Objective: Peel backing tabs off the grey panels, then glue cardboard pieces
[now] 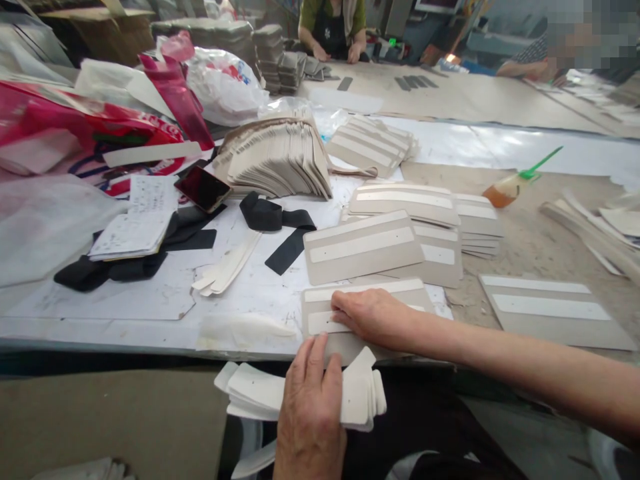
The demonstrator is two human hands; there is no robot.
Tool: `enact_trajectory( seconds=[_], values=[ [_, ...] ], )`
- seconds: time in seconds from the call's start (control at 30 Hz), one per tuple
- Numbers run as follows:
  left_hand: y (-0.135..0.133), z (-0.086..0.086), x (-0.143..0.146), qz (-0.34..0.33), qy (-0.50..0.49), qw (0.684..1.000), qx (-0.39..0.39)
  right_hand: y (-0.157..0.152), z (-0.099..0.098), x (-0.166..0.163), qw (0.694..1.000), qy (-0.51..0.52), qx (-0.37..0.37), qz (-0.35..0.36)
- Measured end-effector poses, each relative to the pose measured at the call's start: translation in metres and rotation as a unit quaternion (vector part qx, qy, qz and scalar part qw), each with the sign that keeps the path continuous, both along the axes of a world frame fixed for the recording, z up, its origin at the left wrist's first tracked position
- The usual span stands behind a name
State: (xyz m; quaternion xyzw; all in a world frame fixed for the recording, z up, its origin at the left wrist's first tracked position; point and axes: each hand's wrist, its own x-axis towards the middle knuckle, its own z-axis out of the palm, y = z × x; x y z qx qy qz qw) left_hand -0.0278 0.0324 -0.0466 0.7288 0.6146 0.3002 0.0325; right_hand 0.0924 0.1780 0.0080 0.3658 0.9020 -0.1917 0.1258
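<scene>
My left hand (313, 407) is closed around a fanned bundle of white strips (257, 390) in front of the table's near edge. Its fingertips reach the edge of a beige panel (345, 345). On that panel my right hand (373, 317) rests with fingers curled and pressed down at a white strip (320, 323) that lies along it. Whatever the right fingers may hold is hidden. Just behind sits another beige panel (360, 267) with a white strip, overlapping a stack of similar panels (405, 203). A single striped panel (555, 333) lies to the right.
Loose white strips (227, 267), black bands (263, 213), a phone (205, 188) and a notebook (133, 233) lie left. Behind stands a long row of beige pieces (285, 157). A bottle with a green nozzle (505, 190) lies right. Two other people work across the table.
</scene>
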Motion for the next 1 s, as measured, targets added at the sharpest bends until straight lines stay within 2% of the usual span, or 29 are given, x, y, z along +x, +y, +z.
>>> enact_trajectory(
  seconds=[0.17,0.5,1.0],
  values=[
    [0.0025,-0.0069,-0.0008,0.002,-0.014,0.999,-0.029,0.0020,-0.0056,-0.0002,1.000,-0.002,-0.019,-0.001],
    [0.0044,-0.0089,-0.0057,-0.016,-0.004,0.999,-0.034,0.0027,-0.0091,0.0007,0.999,0.011,-0.035,-0.009],
    [0.0041,-0.0118,-0.0042,-0.006,0.017,0.999,-0.030,0.0026,-0.0102,-0.0008,0.999,0.022,-0.020,-0.011]
  ],
)
